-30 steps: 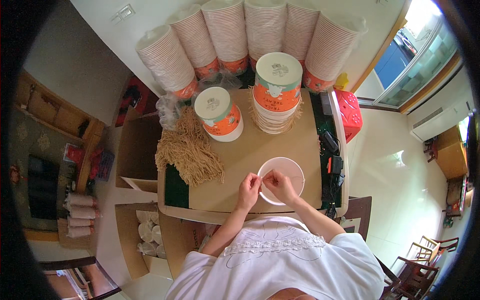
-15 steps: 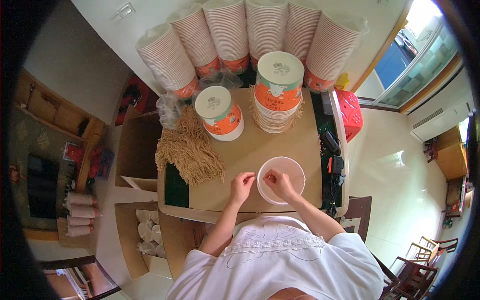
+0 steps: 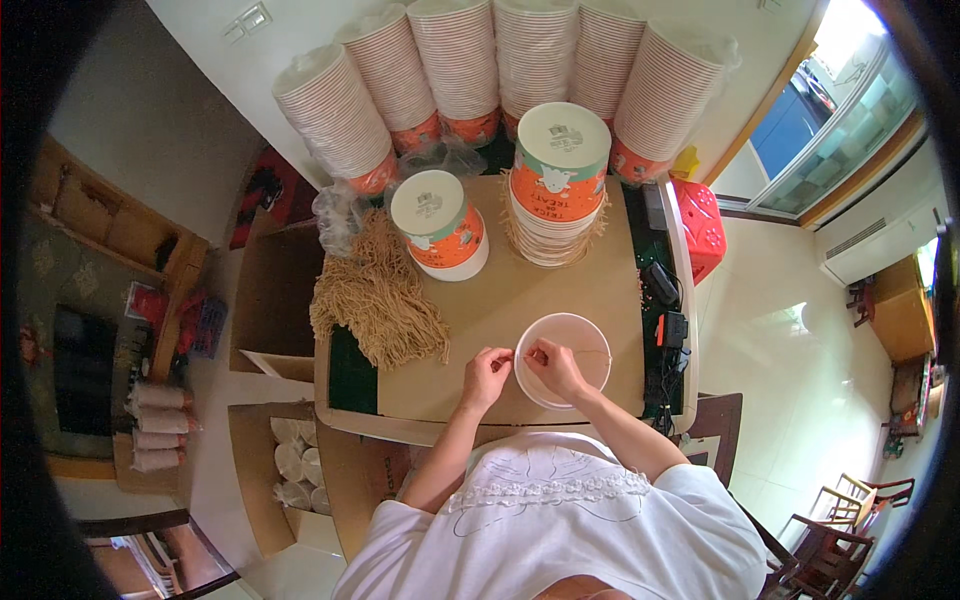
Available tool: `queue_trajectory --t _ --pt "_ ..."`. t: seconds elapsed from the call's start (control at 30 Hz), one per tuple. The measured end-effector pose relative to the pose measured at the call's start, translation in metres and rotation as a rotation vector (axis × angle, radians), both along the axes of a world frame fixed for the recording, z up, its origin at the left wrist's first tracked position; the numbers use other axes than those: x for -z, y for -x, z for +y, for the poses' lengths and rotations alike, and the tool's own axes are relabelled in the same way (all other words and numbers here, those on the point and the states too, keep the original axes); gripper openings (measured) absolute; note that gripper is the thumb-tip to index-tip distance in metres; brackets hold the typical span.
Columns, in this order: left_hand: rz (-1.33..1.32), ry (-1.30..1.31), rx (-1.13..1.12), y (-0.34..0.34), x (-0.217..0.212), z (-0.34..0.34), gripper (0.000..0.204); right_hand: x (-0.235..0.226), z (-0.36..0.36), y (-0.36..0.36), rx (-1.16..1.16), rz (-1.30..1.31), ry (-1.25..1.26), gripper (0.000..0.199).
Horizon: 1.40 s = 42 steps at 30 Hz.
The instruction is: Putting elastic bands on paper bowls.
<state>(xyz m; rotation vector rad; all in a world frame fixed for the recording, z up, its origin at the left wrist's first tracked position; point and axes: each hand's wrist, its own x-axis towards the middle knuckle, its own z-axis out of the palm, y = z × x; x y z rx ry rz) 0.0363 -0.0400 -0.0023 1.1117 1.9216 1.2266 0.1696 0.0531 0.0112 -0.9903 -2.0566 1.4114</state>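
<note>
Left hand (image 3: 488, 374), fingertips together, meets the bucket's (image 3: 592, 378) left rim; right hand (image 3: 554, 369), likewise, overhangs its interior; anything pinched is indistinct. String (image 3: 596, 351) shows inside, rightward; hard tugging could tip the bucket.

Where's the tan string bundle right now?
In the head view, the tan string bundle lies on the left side of the table, left of the shorter orange-banded tub.

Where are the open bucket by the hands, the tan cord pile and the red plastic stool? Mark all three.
Open bucket (image 3: 589, 367), head view: bare inner wall, right side.
Tan cord pile (image 3: 376, 298), head view: middle of the strands.
Red plastic stool (image 3: 698, 228), head view: middle of its visible surface.
</note>
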Motion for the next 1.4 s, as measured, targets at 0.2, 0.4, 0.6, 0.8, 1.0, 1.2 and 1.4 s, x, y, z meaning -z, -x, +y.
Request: queue_trajectory --t 0.2,0.4,0.6,0.8,1.0,1.2,1.4 --pt "0.021 0.008 0.016 -0.001 -0.006 0.001 0.017 0.002 0.0 0.001 -0.003 -0.044 0.007 0.013" --pt "0.035 0.003 0.008 0.0 0.0 -0.001 0.017 0.0 0.0 0.0 -0.019 -0.064 0.014 0.012" --pt "0.033 -0.005 0.0 -0.001 -0.002 0.0 0.017 0.0 0.001 -0.001 -0.031 -0.087 0.014 0.011" --pt "-0.012 -0.046 0.0 0.0 -0.014 -0.002 0.021 -0.003 0.004 -0.006 -0.056 -0.039 0.095 0.012" --pt "-0.178 -0.104 0.16 -0.005 -0.056 -0.003 0.026 -0.034 0.01 -0.013 -0.181 0.106 0.712 0.013" --pt "-0.199 -0.199 0.247 -0.004 -0.065 -0.004 0.022 -0.027 0.018 -0.026 -0.316 0.197 1.084 0.009" --pt "-0.131 -0.172 0.161 -0.009 -0.061 -0.003 0.008 -0.036 0.008 -0.025 -0.269 0.206 1.102 0.01"
